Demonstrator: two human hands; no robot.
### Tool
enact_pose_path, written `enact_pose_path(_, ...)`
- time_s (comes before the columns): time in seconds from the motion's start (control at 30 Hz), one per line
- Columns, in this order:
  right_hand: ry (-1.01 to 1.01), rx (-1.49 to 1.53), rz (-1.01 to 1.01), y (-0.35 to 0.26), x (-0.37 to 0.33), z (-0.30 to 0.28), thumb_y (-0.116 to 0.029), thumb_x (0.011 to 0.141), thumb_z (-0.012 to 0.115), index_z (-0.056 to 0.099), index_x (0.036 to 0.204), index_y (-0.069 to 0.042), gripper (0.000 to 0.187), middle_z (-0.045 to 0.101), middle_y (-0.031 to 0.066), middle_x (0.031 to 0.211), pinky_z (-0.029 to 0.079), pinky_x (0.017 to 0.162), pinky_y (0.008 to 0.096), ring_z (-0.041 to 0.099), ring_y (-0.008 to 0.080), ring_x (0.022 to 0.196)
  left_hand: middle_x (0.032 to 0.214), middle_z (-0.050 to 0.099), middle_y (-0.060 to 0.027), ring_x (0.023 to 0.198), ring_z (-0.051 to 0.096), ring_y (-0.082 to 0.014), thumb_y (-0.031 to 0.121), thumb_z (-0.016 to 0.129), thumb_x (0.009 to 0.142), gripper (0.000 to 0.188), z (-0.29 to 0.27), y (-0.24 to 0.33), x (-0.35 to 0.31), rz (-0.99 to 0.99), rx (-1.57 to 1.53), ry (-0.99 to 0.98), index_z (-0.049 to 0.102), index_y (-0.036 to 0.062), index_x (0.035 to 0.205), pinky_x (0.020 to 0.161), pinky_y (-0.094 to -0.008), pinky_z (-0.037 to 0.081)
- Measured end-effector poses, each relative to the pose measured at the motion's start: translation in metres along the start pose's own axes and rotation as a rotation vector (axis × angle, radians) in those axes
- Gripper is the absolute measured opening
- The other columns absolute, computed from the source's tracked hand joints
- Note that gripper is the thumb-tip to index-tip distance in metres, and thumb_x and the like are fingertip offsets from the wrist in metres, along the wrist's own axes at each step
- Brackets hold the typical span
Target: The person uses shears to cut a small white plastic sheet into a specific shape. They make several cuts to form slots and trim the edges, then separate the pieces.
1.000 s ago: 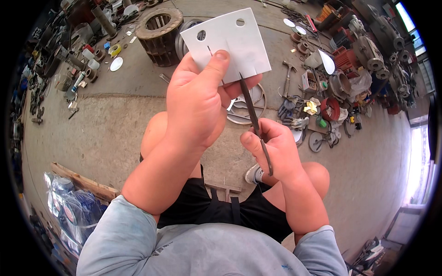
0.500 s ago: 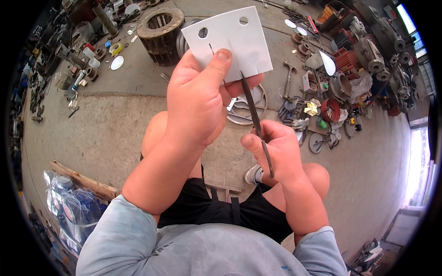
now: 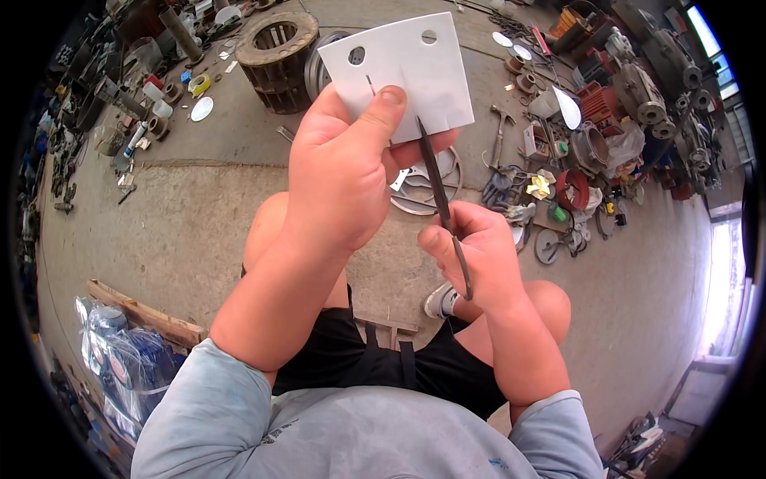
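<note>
My left hand [image 3: 351, 160] pinches a white sheet [image 3: 415, 72] by its lower edge, thumb on the face and fingers behind. Two round holes show near the sheet's top corners, and a short dark line is marked left of its middle. In my right hand [image 3: 483, 255] is a pair of dark metal scissors [image 3: 435, 176], its handle partly hidden by the fingers. The blades point up and their tip meets the sheet's lower edge, right of my left thumb. Both hands are raised in front of me, above my knees.
A spoked metal wheel [image 3: 427, 188] lies on the floor beyond my hands. Farther off stands a slatted ring-topped drum [image 3: 275, 44]. A hammer [image 3: 500, 136], gloves [image 3: 499, 191] and machine parts crowd the right. At lower left, a plastic-wrapped bundle [image 3: 132, 351] sits by a wooden board [image 3: 148, 311].
The sheet has shifted very slightly to the right. The scissors have moved up a little, their tip now farther into the sheet's lower edge.
</note>
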State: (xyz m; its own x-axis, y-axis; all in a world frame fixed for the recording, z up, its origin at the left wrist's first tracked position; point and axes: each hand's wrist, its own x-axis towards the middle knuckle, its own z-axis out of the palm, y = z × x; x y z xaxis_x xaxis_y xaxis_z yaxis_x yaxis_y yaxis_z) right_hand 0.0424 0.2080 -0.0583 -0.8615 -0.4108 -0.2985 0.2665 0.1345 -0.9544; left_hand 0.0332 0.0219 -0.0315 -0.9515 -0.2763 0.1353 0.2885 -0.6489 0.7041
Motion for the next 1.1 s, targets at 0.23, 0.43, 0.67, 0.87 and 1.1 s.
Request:
enact_pose_path(0.23, 0.022, 0.005, -0.013, -0.002, 0.001, 0.003, -0.033, 0.091, 0.092, 0.065, 0.079, -0.004, 0.042, 0.054, -0.007, 0.068, 0.034, 0.054, 0.025, 0.045, 0.0027, 0.063, 0.134, 0.068, -0.0226, 0.12, 0.072, -0.0373, 0.013, 0.055, 0.114, 0.035, 0.003, -0.003, 0.0, -0.008, 0.017, -0.006, 0.051, -0.0095, 0.14, 0.103, -0.0558, 0.064)
enact_pose_path(0.43, 0.028, -0.007, 0.014, -0.002, 0.0, 0.002, -0.035, 0.091, 0.092, 0.067, 0.08, -0.003, 0.042, 0.055, -0.0069, 0.07, 0.035, 0.056, 0.0248, 0.045, 0.0029, 0.065, 0.134, 0.067, -0.0224, 0.12, 0.072, -0.0373, 0.013, 0.055, 0.114, 0.034, 0.004, -0.003, 0.0, -0.009, 0.021, -0.007, 0.051, -0.009, 0.14, 0.103, -0.056, 0.064)
enact_pose_path(0.67, 0.033, 0.007, -0.007, -0.007, 0.001, 0.001, -0.037, 0.091, 0.092, 0.068, 0.082, -0.003, 0.043, 0.057, -0.007, 0.072, 0.036, 0.056, 0.0239, 0.047, 0.0024, 0.066, 0.132, 0.069, -0.0213, 0.119, 0.073, -0.0363, 0.012, 0.055, 0.114, 0.033, 0.004, -0.005, -0.001, -0.04, 0.025, -0.009, 0.052, -0.0078, 0.14, 0.102, -0.0566, 0.064)
enact_pose_path(0.87, 0.036, -0.044, 0.017, -0.005, 0.003, -0.002, -0.037, 0.092, 0.092, 0.066, 0.08, -0.004, 0.044, 0.054, -0.0078, 0.067, 0.034, 0.052, 0.0248, 0.045, 0.0024, 0.06, 0.133, 0.069, -0.0205, 0.118, 0.073, -0.0359, 0.012, 0.055, 0.114, 0.033, 0.004, -0.007, -0.003, -0.049, 0.046, -0.014, 0.052, -0.0075, 0.14, 0.103, -0.0564, 0.064)
enact_pose_path(1.1, 0.046, -0.026, 0.0, -0.006, 0.002, -0.002, -0.038, 0.092, 0.091, 0.066, 0.079, -0.004, 0.045, 0.054, -0.0079, 0.065, 0.033, 0.05, 0.0247, 0.044, 0.0022, 0.058, 0.133, 0.069, -0.0203, 0.119, 0.073, -0.0354, 0.012, 0.055, 0.113, 0.033, 0.006, -0.009, -0.005, -0.073, 0.02, -0.012, 0.053, -0.0078, 0.14, 0.104, -0.0564, 0.063)
